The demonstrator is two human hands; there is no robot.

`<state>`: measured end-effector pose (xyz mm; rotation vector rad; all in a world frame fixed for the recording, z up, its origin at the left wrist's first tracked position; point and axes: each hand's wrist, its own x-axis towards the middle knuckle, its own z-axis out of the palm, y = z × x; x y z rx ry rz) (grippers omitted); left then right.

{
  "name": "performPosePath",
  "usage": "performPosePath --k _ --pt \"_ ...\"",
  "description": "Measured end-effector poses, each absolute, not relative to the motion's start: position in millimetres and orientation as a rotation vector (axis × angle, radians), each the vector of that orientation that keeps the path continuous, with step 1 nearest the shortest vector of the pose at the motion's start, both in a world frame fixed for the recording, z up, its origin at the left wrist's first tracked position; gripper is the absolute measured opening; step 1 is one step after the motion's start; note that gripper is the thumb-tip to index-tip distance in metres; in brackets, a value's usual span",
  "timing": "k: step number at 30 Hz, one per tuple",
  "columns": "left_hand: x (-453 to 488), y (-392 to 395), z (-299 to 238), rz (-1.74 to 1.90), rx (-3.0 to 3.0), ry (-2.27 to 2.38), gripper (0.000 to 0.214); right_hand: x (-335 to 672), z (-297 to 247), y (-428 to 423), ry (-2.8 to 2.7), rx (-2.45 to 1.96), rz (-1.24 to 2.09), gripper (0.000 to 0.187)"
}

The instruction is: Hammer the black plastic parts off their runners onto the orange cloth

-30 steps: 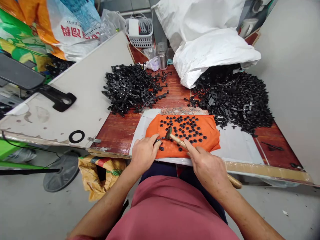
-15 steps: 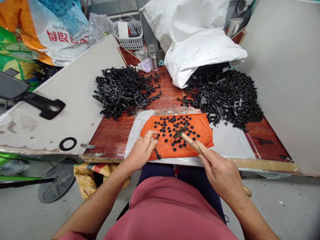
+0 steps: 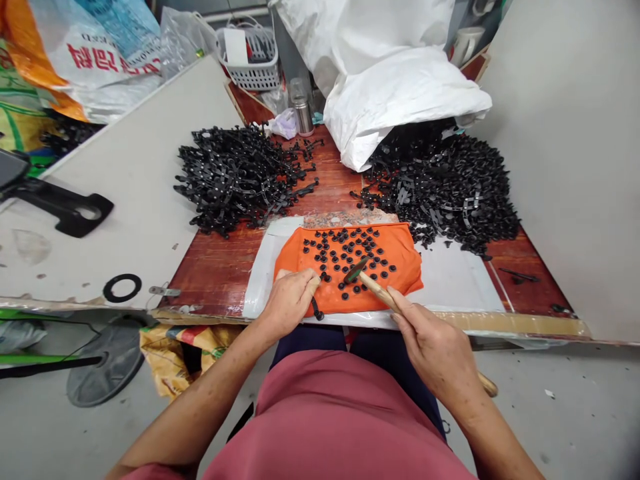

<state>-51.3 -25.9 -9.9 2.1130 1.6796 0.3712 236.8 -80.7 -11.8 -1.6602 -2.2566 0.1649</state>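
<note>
An orange cloth (image 3: 400, 263) lies on a white sheet (image 3: 455, 283) at the table's near edge, dotted with several small black round pieces (image 3: 345, 250). My left hand (image 3: 287, 303) is closed at the cloth's near left corner, pinching a thin black strap (image 3: 315, 309) that hangs below its fingers. My right hand (image 3: 435, 350) grips the wooden handle of a small hammer (image 3: 367, 283); its head hovers over the black pieces.
Two heaps of black strap parts (image 3: 235, 177) (image 3: 445, 190) flank the red-brown table (image 3: 220, 267). A white sack (image 3: 400, 100) lies behind, with a basket (image 3: 250, 60) and a metal flask (image 3: 303, 117). A grey board (image 3: 125, 193) with a black ring (image 3: 122, 287) is left; a wall panel stands right.
The hammer head rose off the cloth's left part and moved right, then dipped a little. My left hand kept pinching the black strap and slid slightly toward me.
</note>
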Motion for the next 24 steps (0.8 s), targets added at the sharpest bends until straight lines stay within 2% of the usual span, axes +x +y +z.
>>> performPosePath --k 24 --pt "-54.0 -22.2 -13.1 0.325 2.148 1.652 0.037 232.3 -11.3 -79.4 -2.264 -1.663 0.210 0.046"
